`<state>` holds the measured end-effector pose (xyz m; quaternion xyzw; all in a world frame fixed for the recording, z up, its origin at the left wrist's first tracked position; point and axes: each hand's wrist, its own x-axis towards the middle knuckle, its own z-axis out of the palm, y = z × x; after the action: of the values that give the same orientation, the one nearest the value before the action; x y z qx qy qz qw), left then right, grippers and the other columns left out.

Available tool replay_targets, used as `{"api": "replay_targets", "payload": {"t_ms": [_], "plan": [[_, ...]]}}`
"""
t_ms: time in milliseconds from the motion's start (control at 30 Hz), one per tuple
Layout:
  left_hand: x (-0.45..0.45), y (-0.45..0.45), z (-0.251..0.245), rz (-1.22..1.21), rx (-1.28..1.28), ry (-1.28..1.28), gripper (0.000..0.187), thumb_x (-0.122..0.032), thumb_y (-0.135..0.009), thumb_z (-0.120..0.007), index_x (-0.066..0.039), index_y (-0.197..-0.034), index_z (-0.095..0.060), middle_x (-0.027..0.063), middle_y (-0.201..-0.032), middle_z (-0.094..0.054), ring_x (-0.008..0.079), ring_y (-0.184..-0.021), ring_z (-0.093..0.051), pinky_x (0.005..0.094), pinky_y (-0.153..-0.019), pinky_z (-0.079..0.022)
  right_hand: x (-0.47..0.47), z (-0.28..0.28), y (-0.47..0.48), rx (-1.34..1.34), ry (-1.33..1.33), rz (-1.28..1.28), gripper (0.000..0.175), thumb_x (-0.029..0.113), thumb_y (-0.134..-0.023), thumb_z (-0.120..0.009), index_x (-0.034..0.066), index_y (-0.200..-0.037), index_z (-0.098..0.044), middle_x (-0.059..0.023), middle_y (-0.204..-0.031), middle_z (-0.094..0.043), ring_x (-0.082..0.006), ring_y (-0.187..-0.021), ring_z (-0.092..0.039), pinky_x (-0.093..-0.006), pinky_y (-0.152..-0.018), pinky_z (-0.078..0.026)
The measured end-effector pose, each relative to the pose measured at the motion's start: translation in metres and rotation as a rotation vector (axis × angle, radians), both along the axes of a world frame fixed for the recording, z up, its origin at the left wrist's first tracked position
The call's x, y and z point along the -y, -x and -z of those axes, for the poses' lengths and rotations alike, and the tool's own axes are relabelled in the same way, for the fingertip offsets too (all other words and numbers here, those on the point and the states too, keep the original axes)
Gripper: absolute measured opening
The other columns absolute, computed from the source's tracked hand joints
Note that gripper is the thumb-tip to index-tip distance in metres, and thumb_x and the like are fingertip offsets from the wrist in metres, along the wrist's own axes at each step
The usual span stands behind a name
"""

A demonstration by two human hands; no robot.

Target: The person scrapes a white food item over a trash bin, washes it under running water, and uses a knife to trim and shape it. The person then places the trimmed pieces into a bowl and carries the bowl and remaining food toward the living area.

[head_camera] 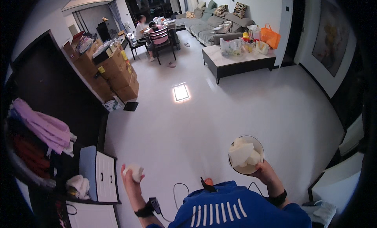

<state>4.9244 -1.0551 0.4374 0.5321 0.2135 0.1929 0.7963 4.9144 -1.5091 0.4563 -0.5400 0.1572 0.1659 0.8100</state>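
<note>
My left hand (131, 178), low on the left side, is closed around a white rounded item (135, 172) that may be a steamed bun. On the right, my right hand (262, 171) grips the near edge of a round, dark-rimmed bowl or plate (259, 145). Several pale chunks (252, 159) that look like bun pieces lie in it, with a white sheet, perhaps a paper napkin (241, 152), over them. The two hands are held wide apart above the glossy floor. Both wrists wear black straps, the left one with a small device.
A low table (223, 63) bearing bags stands ahead near a grey sofa (203, 27). Stacked cardboard boxes (117, 71) line the left. Two people sit at a far dining table (173, 36) with chairs (160, 39). A bench cabinet (106, 178) stands at lower left; thin cables hang near my body.
</note>
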Motion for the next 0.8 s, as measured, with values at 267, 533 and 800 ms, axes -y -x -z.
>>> {"api": "replay_targets", "payload": {"t_ms": [267,533,800], "plan": [[0.127,-0.319,-0.044,0.511,0.165,-0.037,0.068,-0.027,-0.079,-0.051,-0.006,-0.136,-0.019,0.0211,-0.115,-0.046,0.0324,-0.092,-0.059,0.0335,-0.061,-0.055,0.033,0.031,-0.224,-0.024,0.041,0.114,0.07,0.008,-0.062,-0.044,-0.0027,-0.128,-0.027,-0.0214,-0.118,-0.044,-0.0352,-0.102,-0.055,-0.0421,-0.08,-0.053],[0.125,-0.504,-0.014,0.35,-0.038,0.014,0.072,-0.026,-0.078,-0.053,-0.006,-0.136,-0.014,0.0179,-0.117,-0.047,0.0303,-0.095,-0.057,0.0392,-0.065,-0.052,0.049,0.016,-0.498,0.016,0.006,-0.004,0.069,0.007,-0.063,-0.044,-0.0025,-0.129,-0.026,-0.0203,-0.119,-0.044,-0.0341,-0.104,-0.054,-0.0416,-0.081,-0.052],[0.062,-0.628,0.058,-0.197,-0.263,0.074,0.061,-0.02,-0.08,-0.053,-0.011,-0.133,-0.025,0.015,-0.112,-0.05,0.0297,-0.09,-0.058,0.0387,-0.058,-0.054,0.044,0.032,-0.766,0.053,0.007,-0.115,0.063,0.008,-0.068,-0.045,-0.0024,-0.128,-0.03,-0.0197,-0.119,-0.045,-0.0324,-0.104,-0.053,-0.0409,-0.083,-0.051]]}}
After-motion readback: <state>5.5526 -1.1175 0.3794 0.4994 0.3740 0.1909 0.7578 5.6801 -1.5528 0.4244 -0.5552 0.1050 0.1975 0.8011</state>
